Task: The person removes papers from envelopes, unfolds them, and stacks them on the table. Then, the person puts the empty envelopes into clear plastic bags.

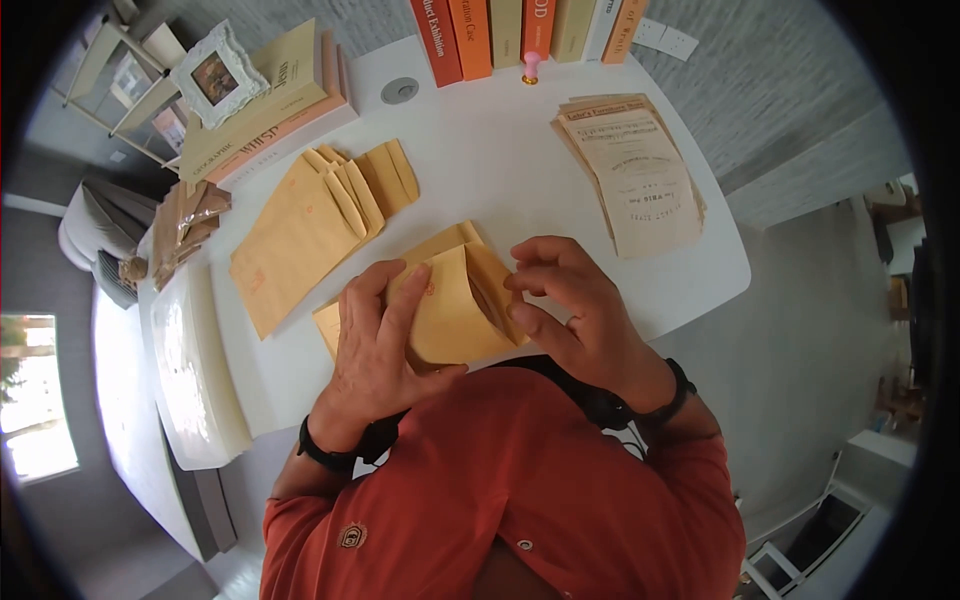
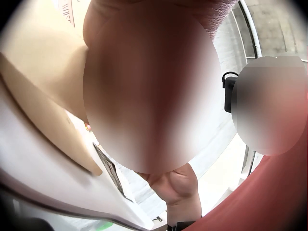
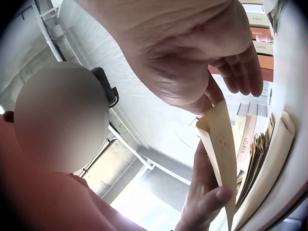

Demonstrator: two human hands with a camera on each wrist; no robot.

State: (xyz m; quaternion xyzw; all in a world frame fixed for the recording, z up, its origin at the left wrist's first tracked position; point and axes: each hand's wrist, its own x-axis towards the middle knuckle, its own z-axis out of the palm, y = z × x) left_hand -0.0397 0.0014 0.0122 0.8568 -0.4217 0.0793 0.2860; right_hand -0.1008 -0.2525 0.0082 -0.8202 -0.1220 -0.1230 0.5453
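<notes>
A yellow-brown paper envelope stands tilted over the table's near edge, its mouth gaping toward the right. My left hand holds it, fingers across its face and thumb along the lower edge. In the right wrist view the left hand grips the envelope from below. At the mouth, my right hand touches the flap side with index finger and thumb spread apart. Its other fingers extend loosely in the right wrist view. Another envelope lies underneath. A blurred patch covers much of the left wrist view.
A fanned stack of envelopes lies to the left, and printed paper sheets to the right. Upright books and a pink-handled stamp stand at the back. Stacked books carry a white picture frame. Clear plastic packaging sits at left.
</notes>
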